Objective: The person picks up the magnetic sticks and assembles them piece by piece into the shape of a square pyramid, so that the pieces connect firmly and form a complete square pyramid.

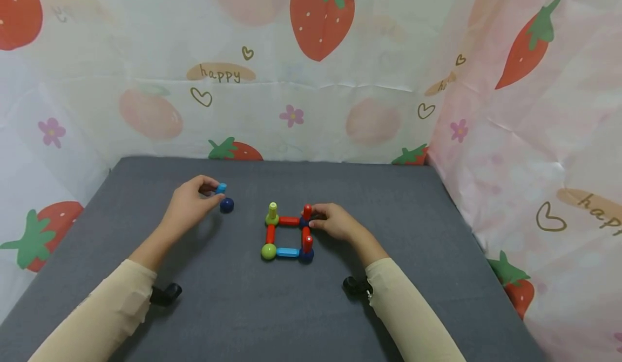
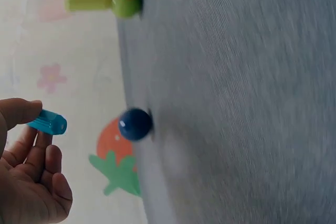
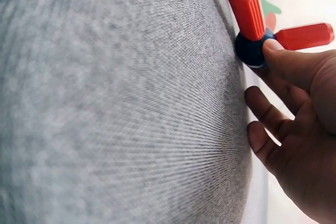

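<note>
Between thumb and fingers, my left hand (image 1: 194, 199) pinches a short light-blue rod (image 2: 50, 122), held above the table. Just below it a loose dark blue ball (image 1: 227, 205) sits on the cloth. A square frame of rods and balls lies at the middle, with a light-blue rod (image 1: 288, 252) along its near side and red rods (image 1: 289, 221) on the others. A yellow-green rod (image 1: 273, 210) and red rods (image 1: 308, 243) stand up from three corners; the near left green ball (image 1: 268, 252) bears none. My right hand (image 1: 335, 220) grips the far right dark blue ball (image 3: 252, 48) with thumb and fingers.
A dark grey cloth (image 1: 233, 308) covers the table. Strawberry-print curtains (image 1: 320, 92) stand behind it and along both sides. Black wrist straps (image 1: 165, 294) show at both sleeves.
</note>
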Action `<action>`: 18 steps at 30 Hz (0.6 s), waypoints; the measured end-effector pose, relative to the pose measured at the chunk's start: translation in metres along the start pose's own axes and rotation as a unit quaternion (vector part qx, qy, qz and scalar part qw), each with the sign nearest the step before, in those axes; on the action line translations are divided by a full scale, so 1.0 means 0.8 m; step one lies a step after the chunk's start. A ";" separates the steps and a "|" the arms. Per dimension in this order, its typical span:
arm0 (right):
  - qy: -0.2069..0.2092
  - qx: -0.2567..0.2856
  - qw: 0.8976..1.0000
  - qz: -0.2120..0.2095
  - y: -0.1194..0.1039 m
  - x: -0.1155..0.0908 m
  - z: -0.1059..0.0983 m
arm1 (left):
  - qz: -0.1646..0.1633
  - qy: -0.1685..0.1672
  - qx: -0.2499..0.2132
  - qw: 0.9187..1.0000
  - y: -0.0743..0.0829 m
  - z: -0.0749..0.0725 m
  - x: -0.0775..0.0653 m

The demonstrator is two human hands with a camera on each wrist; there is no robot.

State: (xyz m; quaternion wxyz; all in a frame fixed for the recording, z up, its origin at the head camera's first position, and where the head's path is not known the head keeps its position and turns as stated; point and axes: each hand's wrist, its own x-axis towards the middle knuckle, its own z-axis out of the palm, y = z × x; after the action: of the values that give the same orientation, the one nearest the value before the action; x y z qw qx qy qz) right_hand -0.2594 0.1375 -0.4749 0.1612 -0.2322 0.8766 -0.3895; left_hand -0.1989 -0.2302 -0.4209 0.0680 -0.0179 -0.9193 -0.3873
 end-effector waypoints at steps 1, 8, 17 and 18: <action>0.001 0.001 1.000 0.001 0.000 0.000 0.000 | 0.006 0.000 -0.004 1.000 0.003 0.002 -0.002; 0.004 0.002 1.000 0.009 0.001 0.000 0.002 | 0.050 -0.011 -0.032 0.998 0.026 0.018 -0.022; 0.005 0.001 1.000 0.010 0.001 -0.001 0.001 | 0.054 -0.048 -0.054 0.996 0.051 0.040 -0.043; 0.005 0.001 1.000 0.010 0.001 -0.001 0.001 | 0.053 -0.050 -0.056 0.996 0.052 0.043 -0.045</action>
State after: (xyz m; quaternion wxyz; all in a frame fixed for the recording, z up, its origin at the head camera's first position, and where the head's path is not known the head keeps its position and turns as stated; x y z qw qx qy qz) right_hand -0.2585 0.1375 -0.4760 0.1611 -0.2217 0.8792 -0.3898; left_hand -0.1637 -0.1756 -0.4198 0.0407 -0.0895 -0.8964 -0.4323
